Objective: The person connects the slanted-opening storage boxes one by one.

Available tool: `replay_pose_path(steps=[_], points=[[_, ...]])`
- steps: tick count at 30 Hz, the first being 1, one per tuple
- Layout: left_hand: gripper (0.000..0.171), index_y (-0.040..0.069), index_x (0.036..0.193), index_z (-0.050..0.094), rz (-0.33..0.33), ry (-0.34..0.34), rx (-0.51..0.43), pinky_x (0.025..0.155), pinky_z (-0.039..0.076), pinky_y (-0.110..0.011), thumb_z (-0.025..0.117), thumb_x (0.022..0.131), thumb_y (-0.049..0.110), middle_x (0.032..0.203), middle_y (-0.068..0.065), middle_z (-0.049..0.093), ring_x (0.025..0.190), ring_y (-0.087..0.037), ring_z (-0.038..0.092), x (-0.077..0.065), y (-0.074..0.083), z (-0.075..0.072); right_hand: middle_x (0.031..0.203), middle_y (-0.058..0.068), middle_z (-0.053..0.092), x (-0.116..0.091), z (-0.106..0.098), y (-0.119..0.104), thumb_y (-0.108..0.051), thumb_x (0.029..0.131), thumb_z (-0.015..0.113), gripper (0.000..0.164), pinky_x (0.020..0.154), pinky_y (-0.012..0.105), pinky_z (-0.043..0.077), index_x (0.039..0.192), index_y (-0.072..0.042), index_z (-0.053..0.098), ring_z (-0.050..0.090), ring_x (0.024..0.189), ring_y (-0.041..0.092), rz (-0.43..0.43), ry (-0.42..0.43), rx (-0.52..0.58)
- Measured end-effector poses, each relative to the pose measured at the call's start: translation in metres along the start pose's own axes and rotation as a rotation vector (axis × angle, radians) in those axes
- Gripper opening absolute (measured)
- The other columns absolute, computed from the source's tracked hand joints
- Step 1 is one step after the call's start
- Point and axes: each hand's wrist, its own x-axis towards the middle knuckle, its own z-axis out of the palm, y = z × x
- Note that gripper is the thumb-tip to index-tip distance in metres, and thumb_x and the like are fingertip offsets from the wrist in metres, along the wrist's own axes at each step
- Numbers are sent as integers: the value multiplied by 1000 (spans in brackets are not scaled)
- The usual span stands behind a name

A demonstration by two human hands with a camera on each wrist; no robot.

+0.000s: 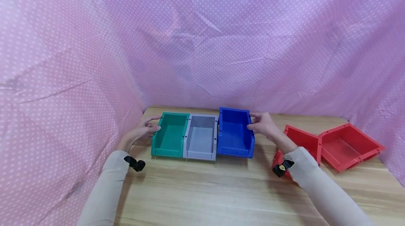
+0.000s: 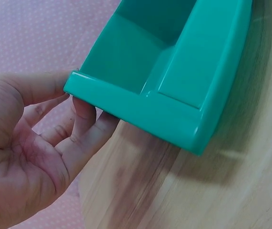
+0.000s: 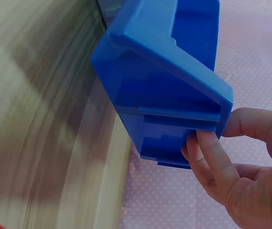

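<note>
In the head view, a green bin (image 1: 171,136), a grey bin (image 1: 202,138) and a blue bin (image 1: 235,133) form a row on the wooden table. Green and grey touch side by side. A narrow gap separates grey from blue, and the blue one's back edge reaches farther back. My left hand (image 1: 143,131) pinches the green bin's left wall, thumb at the rim and fingers against the outer side (image 2: 112,102). At the blue bin's right wall, my right hand (image 1: 264,126) grips the rim, with fingertips by the ridges on its outer side (image 3: 174,119).
Two red bins stand at the right: one (image 1: 303,140) is partly hidden behind my right forearm, the other (image 1: 348,147) lies angled against it. Pink dotted cloth (image 1: 221,60) hangs behind and beside the table (image 1: 202,191). Each wrist carries a small black camera (image 1: 136,163).
</note>
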Motion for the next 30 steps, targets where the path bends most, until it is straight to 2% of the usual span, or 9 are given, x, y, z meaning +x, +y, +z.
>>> replay_pose_path(steps=[5, 8, 10, 14, 19, 22, 27, 30], points=[[69, 14, 162, 28, -4, 10, -3, 100, 54, -47, 62, 103, 27, 134, -23, 60, 114, -23, 63, 1, 0, -1, 108, 21, 61, 3, -1, -6, -2, 93, 70, 69, 79, 35, 62, 152, 12, 36, 63, 83, 15, 38, -9, -16], [68, 14, 161, 29, -3, 12, -9, 92, 56, -38, 63, 103, 25, 121, -12, 65, 101, -15, 64, 2, -1, -1, 104, 17, 61, 4, -2, -9, -2, 93, 71, 69, 81, 38, 62, 151, 12, 36, 62, 80, 13, 45, -12, -20], [68, 13, 161, 29, 5, 7, -12, 87, 56, -34, 63, 103, 24, 112, -5, 66, 96, -12, 63, 2, 0, -1, 102, 15, 60, 3, -2, -10, -1, 93, 71, 69, 81, 38, 62, 151, 12, 36, 62, 80, 12, 53, -17, -18], [67, 11, 161, 29, 27, -9, -31, 83, 55, -30, 62, 103, 21, 103, 0, 64, 92, -11, 62, 1, 2, -2, 103, 16, 60, 4, -2, -9, -1, 93, 71, 70, 79, 36, 62, 151, 13, 36, 63, 80, 12, 57, -24, -22], [66, 12, 160, 30, 23, -9, -42, 85, 56, -30, 62, 103, 21, 105, -1, 65, 93, -11, 63, 1, 3, -2, 107, 20, 60, 7, -1, -9, -2, 93, 71, 69, 80, 35, 62, 151, 12, 36, 64, 82, 12, 59, -21, -41], [65, 14, 160, 31, 8, 8, -19, 89, 57, -35, 62, 103, 23, 112, -5, 65, 97, -14, 65, 1, 3, -2, 111, 22, 60, 6, -2, -11, -2, 93, 71, 70, 82, 35, 62, 152, 12, 35, 64, 84, 13, 63, -28, -41], [65, 16, 161, 31, 3, 9, 20, 100, 54, -48, 60, 104, 26, 131, -21, 59, 111, -26, 64, 0, 2, -1, 115, 25, 61, 6, -6, -12, -1, 92, 71, 73, 83, 39, 62, 153, 12, 33, 65, 84, 12, 69, -63, -7], [66, 15, 162, 28, 4, 0, 11, 103, 52, -51, 60, 105, 25, 138, -27, 55, 116, -28, 63, 0, 2, -1, 116, 26, 60, 7, -9, -12, 0, 92, 71, 73, 85, 41, 61, 153, 13, 32, 66, 84, 13, 70, -103, 11]])
